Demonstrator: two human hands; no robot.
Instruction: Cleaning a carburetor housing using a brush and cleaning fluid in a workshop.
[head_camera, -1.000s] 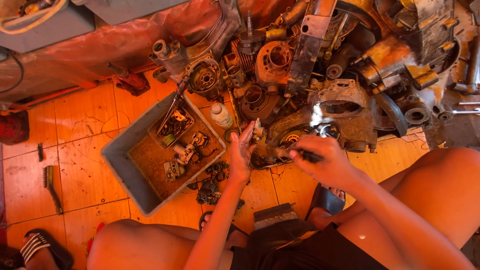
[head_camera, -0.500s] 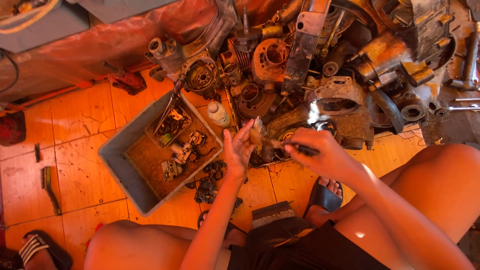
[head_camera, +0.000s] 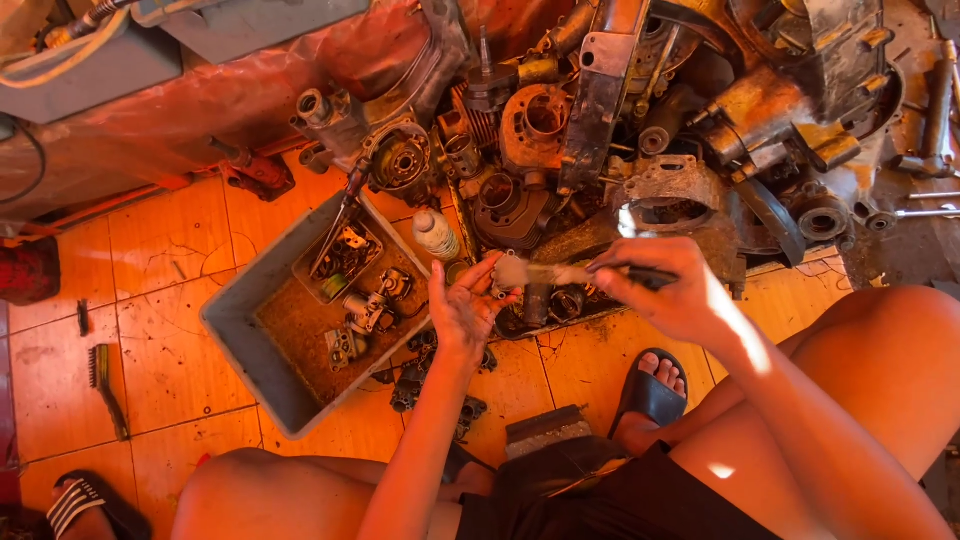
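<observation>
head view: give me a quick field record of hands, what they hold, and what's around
left hand: palm up, holds a small part
right hand: grips a brush, bristles on the small part
tray: grey, on tiled floor, small metal parts inside
bottle: white, by the tray's edge
engine parts: rusty pile beyond the hands
wire brush: on floor, far left

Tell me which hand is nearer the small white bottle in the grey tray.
Left. The left hand is just right of and below the white bottle, which lies by the grey tray corner. The right hand, holding a brush, is further right.
</observation>
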